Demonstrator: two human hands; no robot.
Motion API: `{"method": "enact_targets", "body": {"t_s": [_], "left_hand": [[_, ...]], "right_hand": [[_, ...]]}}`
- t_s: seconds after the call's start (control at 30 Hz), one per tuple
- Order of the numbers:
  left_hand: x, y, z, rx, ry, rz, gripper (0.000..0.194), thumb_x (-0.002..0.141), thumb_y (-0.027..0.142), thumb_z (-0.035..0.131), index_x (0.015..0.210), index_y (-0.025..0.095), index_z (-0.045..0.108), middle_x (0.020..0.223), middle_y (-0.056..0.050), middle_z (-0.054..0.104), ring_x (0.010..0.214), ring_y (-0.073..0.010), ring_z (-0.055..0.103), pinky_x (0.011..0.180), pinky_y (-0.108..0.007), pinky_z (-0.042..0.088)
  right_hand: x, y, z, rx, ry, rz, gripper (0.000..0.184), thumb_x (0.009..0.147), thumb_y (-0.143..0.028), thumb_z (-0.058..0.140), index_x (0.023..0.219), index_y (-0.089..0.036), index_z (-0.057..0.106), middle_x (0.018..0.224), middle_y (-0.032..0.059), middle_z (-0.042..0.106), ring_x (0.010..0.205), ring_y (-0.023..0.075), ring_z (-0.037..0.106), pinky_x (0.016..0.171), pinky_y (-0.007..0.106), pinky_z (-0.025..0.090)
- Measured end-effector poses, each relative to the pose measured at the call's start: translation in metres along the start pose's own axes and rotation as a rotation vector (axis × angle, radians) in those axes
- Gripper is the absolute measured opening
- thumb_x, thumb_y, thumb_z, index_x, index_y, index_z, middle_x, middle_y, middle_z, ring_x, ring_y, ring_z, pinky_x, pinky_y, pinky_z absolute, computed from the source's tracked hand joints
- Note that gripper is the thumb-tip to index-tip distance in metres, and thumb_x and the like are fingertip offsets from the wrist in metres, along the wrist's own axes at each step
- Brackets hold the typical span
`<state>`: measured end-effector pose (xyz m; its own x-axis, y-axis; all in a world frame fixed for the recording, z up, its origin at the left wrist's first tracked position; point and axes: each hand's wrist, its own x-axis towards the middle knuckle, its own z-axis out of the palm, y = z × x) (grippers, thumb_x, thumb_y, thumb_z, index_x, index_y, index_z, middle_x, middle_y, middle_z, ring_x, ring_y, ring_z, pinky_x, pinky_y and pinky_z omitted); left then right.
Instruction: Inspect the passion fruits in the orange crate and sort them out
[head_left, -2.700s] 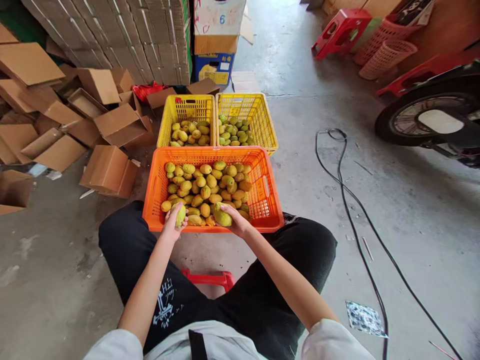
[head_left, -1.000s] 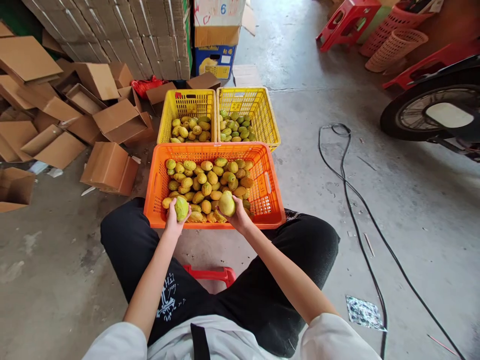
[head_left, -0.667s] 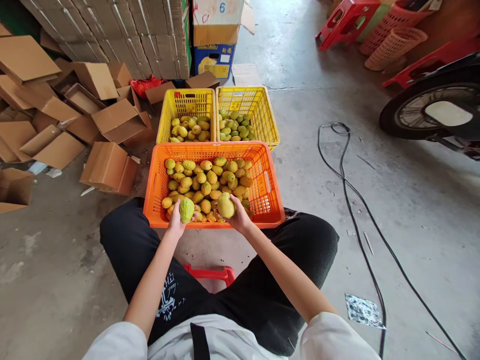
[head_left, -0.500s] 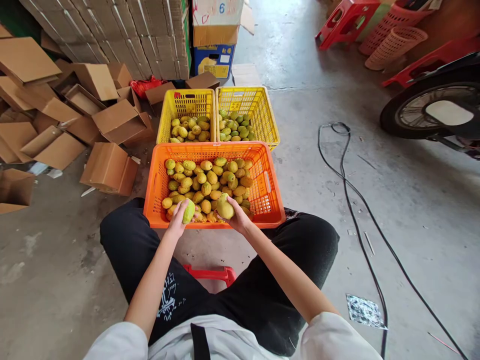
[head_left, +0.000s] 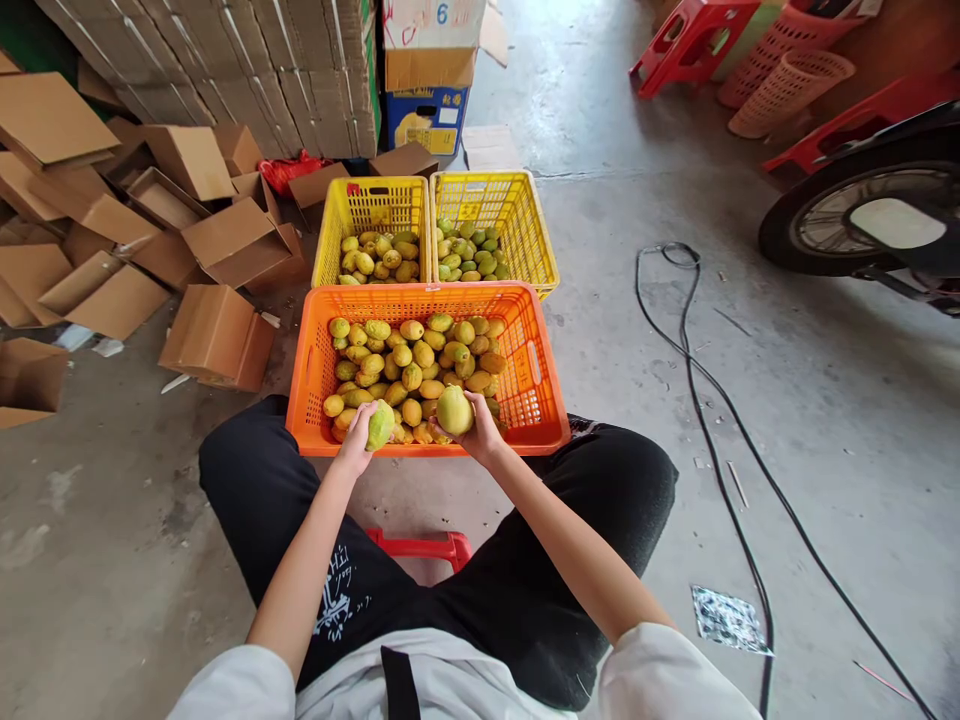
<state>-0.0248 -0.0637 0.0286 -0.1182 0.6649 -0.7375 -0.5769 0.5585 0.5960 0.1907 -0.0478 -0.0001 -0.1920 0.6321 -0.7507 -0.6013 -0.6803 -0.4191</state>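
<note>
My left arm (head_left: 305, 562) and right arm (head_left: 571, 540) stretched forward, slanting inward from near to far. My left grip (head_left: 358, 438) and right grip (head_left: 480, 428) were curled closed, nearly level, near each other but not touching.

our two yellow-green fruits (head_left: 455, 410), our orange latticed crate (head_left: 551, 410), its yellow-green to orange fruit pile (head_left: 403, 356), our yellow latticed crates (head_left: 531, 215), our white-printed black trousers (head_left: 615, 490)

At the orange crate's (head_left: 545, 400) near edge, pale fruit (head_left: 454, 410) partly hides the right hand (head_left: 481, 432); picture edge crops the motorcycle (head_left: 896, 223).
</note>
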Motion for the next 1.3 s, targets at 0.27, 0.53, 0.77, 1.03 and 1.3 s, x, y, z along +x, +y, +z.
{"method": "enact_targets", "body": {"t_s": [0.27, 0.53, 0.77, 1.03, 1.3], "left_hand": [[-0.003, 0.001, 0.003, -0.050, -0.055, -0.108, 0.030, 0.108, 0.028, 0.046, 0.115, 0.013, 0.071, 0.078, -0.009, 0.074, 0.069, -0.0225, 0.076, 0.061, -0.030, 0.062], [0.005, -0.003, -0.002, -0.011, 0.009, -0.019, 0.022, 0.097, 0.036, 0.073, 0.098, 0.015, 0.068, 0.076, -0.007, 0.074, 0.076, -0.0227, 0.078, 0.062, -0.026, 0.060], [0.008, -0.008, -0.010, 0.073, -0.067, 0.021, 0.018, 0.086, 0.023, 0.081, 0.084, 0.014, 0.066, 0.072, -0.007, 0.072, 0.060, -0.0169, 0.069, 0.051, -0.023, 0.053], [0.000, 0.007, 0.000, -0.017, -0.012, -0.162, 0.020, 0.101, 0.025, 0.057, 0.096, 0.010, 0.069, 0.082, -0.015, 0.078, 0.071, -0.0221, 0.077, 0.050, -0.024, 0.055], [0.002, 0.007, -0.001, -0.032, 0.004, -0.282, 0.036, 0.107, 0.036, 0.045, 0.101, 0.010, 0.069, 0.068, -0.010, 0.074, 0.055, -0.0199, 0.072, 0.046, -0.024, 0.056]], "right_hand": [[-0.001, 0.001, 0.004, -0.005, 0.009, -0.001, 0.024, 0.095, -0.042, 0.051, 0.100, -0.023, 0.066, 0.090, 0.0090, 0.077, 0.099, 0.0289, 0.078, 0.079, 0.040, 0.066], [-0.002, 0.002, 0.004, -0.096, -0.009, -0.092, 0.029, 0.083, -0.041, 0.082, 0.101, -0.025, 0.065, 0.093, 0.0026, 0.074, 0.098, 0.0256, 0.076, 0.088, 0.043, 0.068], [-0.003, 0.002, 0.003, -0.105, 0.034, -0.075, 0.025, 0.085, -0.036, 0.076, 0.103, -0.025, 0.064, 0.094, 0.0045, 0.077, 0.097, 0.0285, 0.079, 0.082, 0.044, 0.068], [-0.003, -0.001, 0.006, -0.063, 0.057, -0.058, 0.014, 0.091, -0.035, 0.060, 0.098, -0.023, 0.063, 0.089, 0.0083, 0.078, 0.100, 0.0296, 0.080, 0.085, 0.043, 0.068], [-0.001, 0.001, 0.004, -0.015, 0.040, -0.093, 0.018, 0.085, -0.038, 0.071, 0.095, -0.025, 0.066, 0.087, 0.0040, 0.078, 0.099, 0.0293, 0.079, 0.087, 0.044, 0.068]]}}
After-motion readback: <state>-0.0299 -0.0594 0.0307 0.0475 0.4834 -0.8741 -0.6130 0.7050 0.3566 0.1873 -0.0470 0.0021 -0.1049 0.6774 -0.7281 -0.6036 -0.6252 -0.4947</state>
